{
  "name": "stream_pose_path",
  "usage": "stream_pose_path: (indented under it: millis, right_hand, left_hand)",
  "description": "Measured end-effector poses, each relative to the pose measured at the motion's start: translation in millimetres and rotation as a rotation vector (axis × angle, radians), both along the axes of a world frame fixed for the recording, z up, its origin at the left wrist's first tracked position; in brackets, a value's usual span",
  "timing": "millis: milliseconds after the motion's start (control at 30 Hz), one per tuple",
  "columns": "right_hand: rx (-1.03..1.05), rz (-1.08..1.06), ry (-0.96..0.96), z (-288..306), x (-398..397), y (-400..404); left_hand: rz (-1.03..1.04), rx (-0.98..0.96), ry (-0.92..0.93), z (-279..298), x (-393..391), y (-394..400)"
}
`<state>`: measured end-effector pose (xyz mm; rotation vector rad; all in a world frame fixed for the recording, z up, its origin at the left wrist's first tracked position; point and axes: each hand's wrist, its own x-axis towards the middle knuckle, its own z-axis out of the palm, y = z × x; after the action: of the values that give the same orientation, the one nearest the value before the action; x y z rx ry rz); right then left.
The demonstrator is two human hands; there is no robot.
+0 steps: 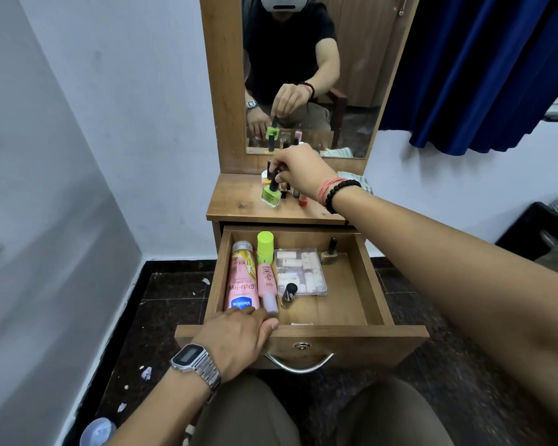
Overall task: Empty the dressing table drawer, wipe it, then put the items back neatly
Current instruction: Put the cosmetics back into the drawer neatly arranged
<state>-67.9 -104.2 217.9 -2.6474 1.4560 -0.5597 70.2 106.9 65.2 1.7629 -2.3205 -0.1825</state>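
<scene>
1. Right hand (298,169) far out over the desk (236,204), fingers (279,178) pinched on the black cap of a green nail polish bottle (271,195); bottle upright, base at or just above the desk top, which of the two not clear.
2. Other small bottles clustered just right of and behind the green one, partly hidden by the hand.
3. Left hand (239,338) resting on the near left rim of the open drawer (372,284), fingers loosely curled over the edge, holding nothing, tips touching the near end of the pink lotion bottle (242,280).
4. Lotion bottle lying flat along the drawer's left wall, long axis running near to far, cap at the far end; left hand clearly the nearer one for lifting it out.
5. Beside it on the right, a slim pink tube with a lime cap (266,268), same orientation; then a clear plastic case (300,272), a small dark-capped bottle (289,292) near it, another bottle (331,252) in the far right corner.
6. Readable on the lotion label: "Vaseline", "Gluta-Hya", "10X". Tube lettering too small to read.
7. Emptying judged partly done.
</scene>
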Motion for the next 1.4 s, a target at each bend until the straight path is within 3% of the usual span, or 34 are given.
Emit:
stream_pose_path:
  millis: [267, 500, 933, 1400]
  right_hand:
    - [0.037, -0.056, -0.003, -7.8, -76.4, 55.0]
    - [0.122, -0.258, 0.08, -67.6, -116.2, 66.2]
    - [0.232, -0.421, 0.012, -129.3, -117.6, 60.5]
    - [0.207, -0.452, -0.03, -135.2, -117.8, 58.7]
  left_hand:
    - [-0.067, 0.022, 0.008, -0.5, -9.3, 2.8]
    - [-0.082, 0.015, -0.015, 4.3, -10.1, 5.6]
    - [-0.07, 0.014, -0.028, 2.7, -9.3, 5.3]
    - [-0.075, 0.01, -0.026, -1.2, -8.0, 4.1]
